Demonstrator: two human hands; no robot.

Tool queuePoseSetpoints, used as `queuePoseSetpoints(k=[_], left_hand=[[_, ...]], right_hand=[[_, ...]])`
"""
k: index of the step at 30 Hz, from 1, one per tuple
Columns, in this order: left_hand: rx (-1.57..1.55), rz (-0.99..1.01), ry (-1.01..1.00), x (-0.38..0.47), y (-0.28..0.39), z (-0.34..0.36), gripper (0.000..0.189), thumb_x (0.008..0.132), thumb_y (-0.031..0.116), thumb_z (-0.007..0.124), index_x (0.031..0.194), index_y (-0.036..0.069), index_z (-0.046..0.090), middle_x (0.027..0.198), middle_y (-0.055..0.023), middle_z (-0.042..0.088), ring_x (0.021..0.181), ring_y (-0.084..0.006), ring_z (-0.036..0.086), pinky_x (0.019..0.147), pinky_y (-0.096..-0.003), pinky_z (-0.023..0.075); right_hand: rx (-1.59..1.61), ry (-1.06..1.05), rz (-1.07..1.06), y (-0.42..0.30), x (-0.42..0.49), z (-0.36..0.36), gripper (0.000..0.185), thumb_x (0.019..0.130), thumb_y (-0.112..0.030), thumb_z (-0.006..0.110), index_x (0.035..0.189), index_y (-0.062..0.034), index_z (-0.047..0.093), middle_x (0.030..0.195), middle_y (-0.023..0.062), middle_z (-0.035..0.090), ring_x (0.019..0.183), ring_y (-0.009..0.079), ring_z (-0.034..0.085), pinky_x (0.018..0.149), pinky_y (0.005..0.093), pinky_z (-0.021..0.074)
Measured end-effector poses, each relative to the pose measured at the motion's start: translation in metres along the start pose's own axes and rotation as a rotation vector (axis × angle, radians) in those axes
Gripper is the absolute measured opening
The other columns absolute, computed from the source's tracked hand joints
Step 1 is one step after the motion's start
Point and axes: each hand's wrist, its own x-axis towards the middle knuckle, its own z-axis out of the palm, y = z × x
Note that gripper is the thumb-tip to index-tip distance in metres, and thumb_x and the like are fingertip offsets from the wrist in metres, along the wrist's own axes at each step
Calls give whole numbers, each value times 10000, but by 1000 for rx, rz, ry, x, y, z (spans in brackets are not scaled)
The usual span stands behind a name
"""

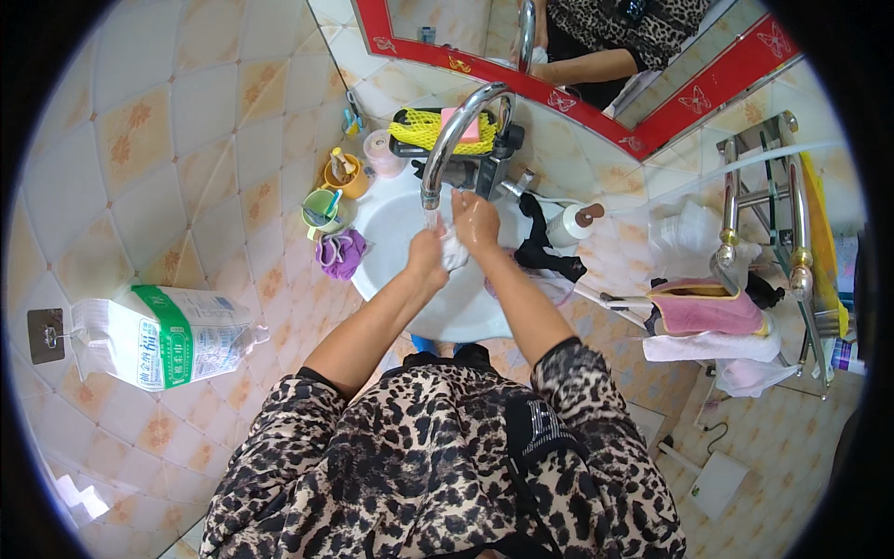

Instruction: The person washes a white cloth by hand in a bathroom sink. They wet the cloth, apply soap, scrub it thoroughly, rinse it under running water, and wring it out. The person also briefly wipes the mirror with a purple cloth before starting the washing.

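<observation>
Water runs from a curved chrome faucet (447, 143) into a white washbasin (387, 230). Under the stream, my left hand (427, 253) grips a wet white cloth (454, 250), which looks bunched up. My right hand (476, 220) is closed on the same cloth from the other side, close to the spout. Fingers hide part of the cloth, and its exact kind cannot be told. Black fabric (541, 244) lies over the basin's right rim, with a pale purple cloth (499, 279) partly beneath it. A crumpled purple cloth (340, 253) rests at the left rim.
Green (325, 212) and orange cups (347, 176), a lidded pink jar (383, 154) and a black tray with yellow netting (419, 131) and pink soap (461, 126) stand behind the basin. A white bottle (569, 225) is at right, near a towel rack (730, 189). A red-framed mirror (594, 115) hangs above.
</observation>
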Motion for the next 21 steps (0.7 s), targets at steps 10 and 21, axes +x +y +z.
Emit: queuePoseSetpoints(k=[10, 21], left_hand=[[96, 120, 53, 4, 9, -14, 322, 980, 391, 441, 823, 123, 525, 707, -9, 533, 578, -162, 506, 552, -327, 442], [506, 224, -391, -33, 77, -26, 293, 816, 65, 540, 1102, 132, 536, 937, 8, 583, 871, -101, 545, 729, -269, 439]], right_hand=[[76, 47, -260, 19, -8, 20, 250, 861, -313, 541, 801, -96, 651, 722, 165, 645, 650, 400, 617, 582, 492, 483], [811, -886, 224, 64, 4, 0, 262, 859, -264, 640, 989, -37, 662, 926, 23, 645, 823, 103, 575, 760, 261, 442]])
